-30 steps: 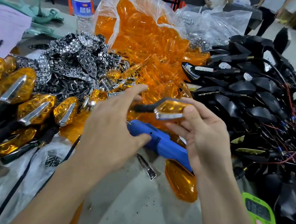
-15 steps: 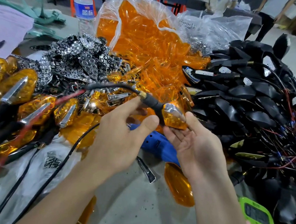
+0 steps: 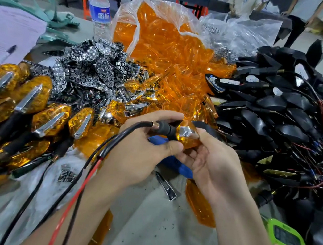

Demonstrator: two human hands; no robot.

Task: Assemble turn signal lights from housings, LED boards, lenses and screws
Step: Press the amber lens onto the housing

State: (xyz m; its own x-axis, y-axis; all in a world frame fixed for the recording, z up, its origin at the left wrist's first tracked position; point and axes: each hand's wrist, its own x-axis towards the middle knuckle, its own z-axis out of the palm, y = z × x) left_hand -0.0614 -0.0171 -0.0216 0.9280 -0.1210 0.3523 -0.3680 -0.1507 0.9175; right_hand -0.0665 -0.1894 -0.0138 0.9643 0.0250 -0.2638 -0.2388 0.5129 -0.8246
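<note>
From the head view, the turn signal light (image 3: 187, 134) is held up just above the middle of the surface (image 3: 155, 231), and everything else is placed from it. The left hand (image 3: 139, 150) takes it from the left: its grip pinches the light's black stem (image 3: 165, 127) between forefinger on top and thumb beneath. The right hand (image 3: 212, 163) takes it from the right, its grip curled round the amber body with the thumb pressed on the upper edge beside the chrome insert. A black cable (image 3: 119, 136) runs out of the stem, down and to the left across the left wrist, and splits into a red wire (image 3: 89, 174) and a black one.

Just below the light, partly hidden by both hands, lies a blue power tool (image 3: 180, 167). Further below it a chrome strip (image 3: 166, 186) and a loose orange lens (image 3: 200, 204) rest on the surface. Behind the light stands an open plastic bag of orange lenses (image 3: 165, 43), spilling towards it. To the right of the light is a heap of black housings (image 3: 277, 114) with red and black leads. To the left and behind it lies a pile of chrome reflector pieces (image 3: 86, 68); left of it, a row of finished lights (image 3: 51, 118). A green timer (image 3: 287, 243) sits well below and to the right of it.
</note>
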